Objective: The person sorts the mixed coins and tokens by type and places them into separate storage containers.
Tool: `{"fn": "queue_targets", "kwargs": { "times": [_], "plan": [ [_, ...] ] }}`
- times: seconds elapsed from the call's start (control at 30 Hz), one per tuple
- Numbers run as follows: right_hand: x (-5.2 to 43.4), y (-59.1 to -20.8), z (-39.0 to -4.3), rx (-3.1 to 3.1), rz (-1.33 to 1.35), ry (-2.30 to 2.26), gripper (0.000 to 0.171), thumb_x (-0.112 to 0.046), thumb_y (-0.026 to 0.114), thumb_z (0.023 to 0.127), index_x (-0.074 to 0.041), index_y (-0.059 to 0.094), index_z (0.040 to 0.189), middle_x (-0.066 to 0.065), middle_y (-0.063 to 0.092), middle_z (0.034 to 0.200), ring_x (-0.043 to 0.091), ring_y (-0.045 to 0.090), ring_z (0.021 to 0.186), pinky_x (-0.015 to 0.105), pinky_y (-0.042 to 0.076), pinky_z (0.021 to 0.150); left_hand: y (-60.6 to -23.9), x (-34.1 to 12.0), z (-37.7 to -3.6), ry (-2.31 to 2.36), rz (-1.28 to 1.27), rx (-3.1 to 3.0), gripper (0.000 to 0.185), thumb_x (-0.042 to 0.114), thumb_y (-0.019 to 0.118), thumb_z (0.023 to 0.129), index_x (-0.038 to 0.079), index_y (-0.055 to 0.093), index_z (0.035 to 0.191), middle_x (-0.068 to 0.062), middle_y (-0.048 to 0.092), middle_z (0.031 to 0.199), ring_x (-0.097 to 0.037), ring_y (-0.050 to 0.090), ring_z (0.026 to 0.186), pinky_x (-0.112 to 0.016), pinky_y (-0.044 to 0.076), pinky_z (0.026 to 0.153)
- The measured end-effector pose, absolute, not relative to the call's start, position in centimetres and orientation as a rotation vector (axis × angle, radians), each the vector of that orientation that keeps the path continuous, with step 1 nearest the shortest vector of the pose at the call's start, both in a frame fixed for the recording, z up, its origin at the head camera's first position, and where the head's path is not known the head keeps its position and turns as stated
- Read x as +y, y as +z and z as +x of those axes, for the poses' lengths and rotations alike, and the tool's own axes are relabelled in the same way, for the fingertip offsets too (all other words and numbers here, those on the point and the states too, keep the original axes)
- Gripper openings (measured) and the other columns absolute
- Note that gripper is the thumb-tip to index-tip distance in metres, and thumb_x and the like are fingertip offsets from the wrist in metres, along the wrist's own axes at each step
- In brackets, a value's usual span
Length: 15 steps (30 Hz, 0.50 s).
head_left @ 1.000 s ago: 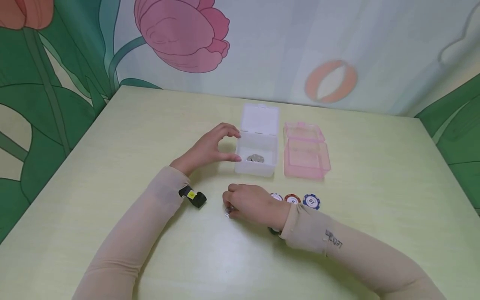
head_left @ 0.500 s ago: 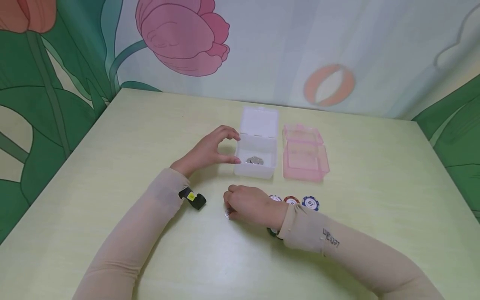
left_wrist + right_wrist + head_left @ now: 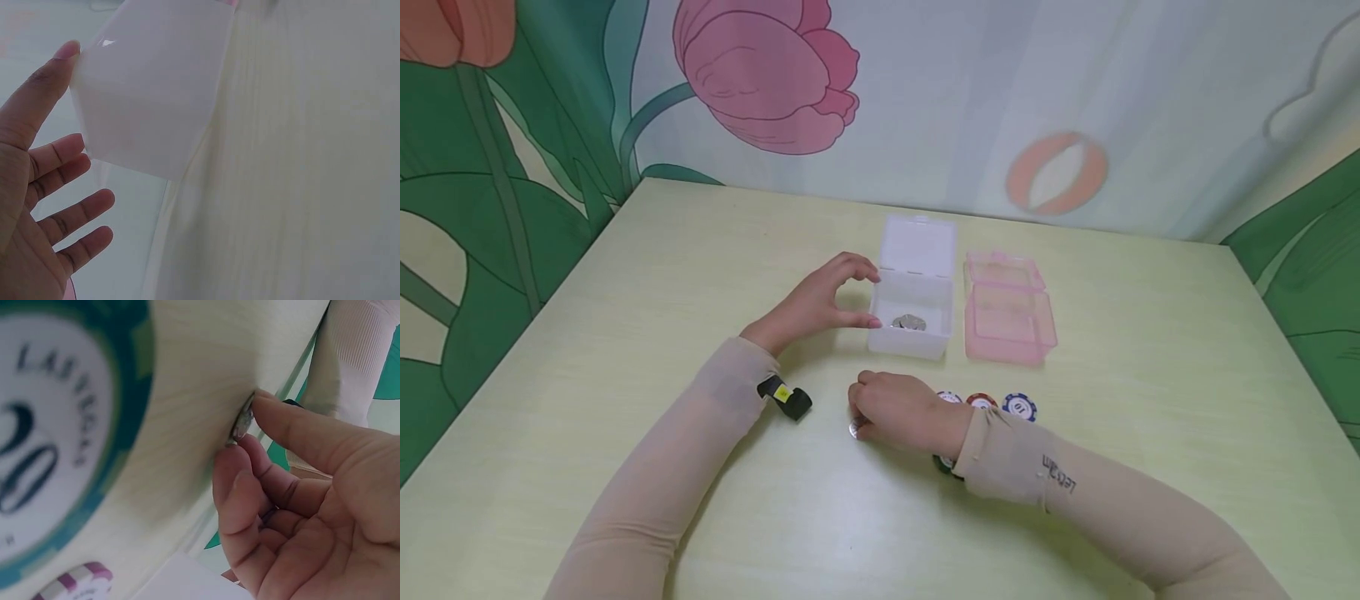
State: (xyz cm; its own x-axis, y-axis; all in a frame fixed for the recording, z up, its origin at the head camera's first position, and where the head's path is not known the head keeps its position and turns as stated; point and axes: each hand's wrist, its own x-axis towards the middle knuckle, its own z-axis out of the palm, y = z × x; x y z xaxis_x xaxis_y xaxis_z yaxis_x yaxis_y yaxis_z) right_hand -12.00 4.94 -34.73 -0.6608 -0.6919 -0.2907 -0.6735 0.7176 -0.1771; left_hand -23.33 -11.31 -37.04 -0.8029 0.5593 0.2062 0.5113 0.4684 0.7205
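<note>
A small silver coin [image 3: 854,427] lies flat on the pale yellow-green table [image 3: 625,333], pinched at its edge between thumb and fingertips of the right hand [image 3: 901,412]; in the right wrist view it shows edge-on against the tabletop. Just beyond, the clear white box [image 3: 913,327] stands upright, its lid [image 3: 920,242] hinged back and open, with more silver coins [image 3: 909,321] heaped on its floor. The left hand [image 3: 815,302] touches the box's left wall with thumb and fingertips.
</note>
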Motion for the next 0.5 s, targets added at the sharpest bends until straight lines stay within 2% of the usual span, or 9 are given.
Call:
{"fn": "queue_targets", "kwargs": {
  "times": [0.27, 0.5],
  "plan": [
    [4.83, -34.69, -12.07, 2.585, -1.065, -0.041, 0.016, -0.022, 0.074, 0.084, -0.012, 0.063, 0.089, -0.001, 0.057, 0.084, 0.012, 0.055, 0.08, 0.023, 0.049, 0.073, -37.04, -11.28, -23.32, 1.25, 0.944, 2.643, 0.057, 0.027, 0.083, 0.075, 0.008, 0.056, 0.121, -0.006, 0.05, 0.135, -0.026, 0.048, 0.12, -0.044, 0.04, 0.107],
    [4.81, -34.59, -12.25, 2.554, -1.019, -0.093, 0.019, -0.022, 0.073, 0.086, -0.012, 0.057, 0.086, -0.003, 0.052, 0.075, 0.01, 0.05, 0.07, 0.024, 0.046, 0.066, -36.95, -11.2, -23.36, 1.238, 0.943, 2.655, 0.057, 0.027, 0.083, 0.075, 0.009, 0.056, 0.122, -0.005, 0.05, 0.134, -0.024, 0.048, 0.12, -0.041, 0.04, 0.107]
  ]
}}
